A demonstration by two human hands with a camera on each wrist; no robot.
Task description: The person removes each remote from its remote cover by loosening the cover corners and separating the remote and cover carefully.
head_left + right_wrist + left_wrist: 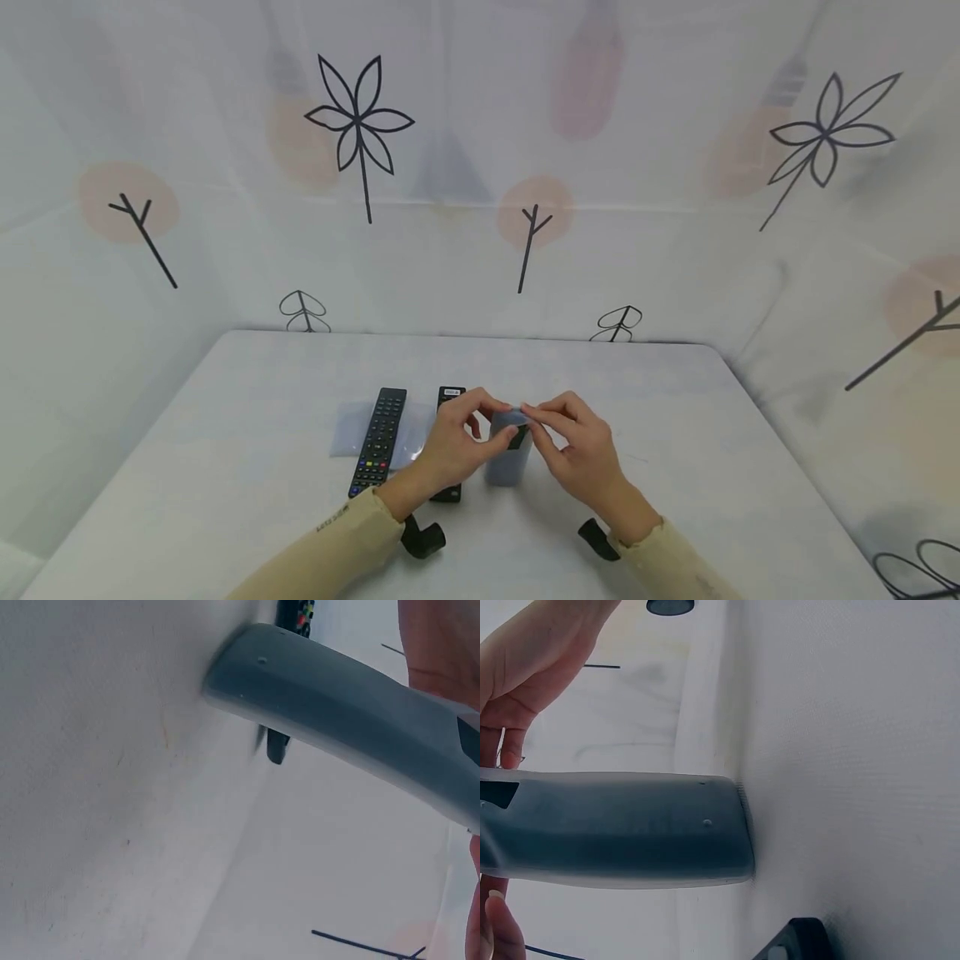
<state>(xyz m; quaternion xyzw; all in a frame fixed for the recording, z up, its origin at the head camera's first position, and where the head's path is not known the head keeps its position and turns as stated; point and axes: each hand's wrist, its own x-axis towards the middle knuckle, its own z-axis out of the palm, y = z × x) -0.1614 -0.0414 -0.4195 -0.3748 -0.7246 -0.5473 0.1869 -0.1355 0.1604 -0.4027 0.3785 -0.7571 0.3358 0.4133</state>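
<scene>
A long blue-grey object (506,468) with rounded edges and a dark patch near its top stands upright in the head view. A pale see-through layer shows along its sides in the left wrist view. My left hand (456,442) pinches its top edge from the left, thumb in front. From the right, my right hand (581,446) pinches the same edge, fingertips close to the left ones. Its lower end (731,829) meets the tabletop. Just left of it, a black remote control (447,493) lies partly hidden behind my left hand.
Another black remote control (380,437) lies farther left, across flat clear plastic sleeves (348,429). Dark wrist-worn pieces show below the left wrist (423,540) and right wrist (597,540). A patterned white curtain (450,250) stands behind the white table (225,467).
</scene>
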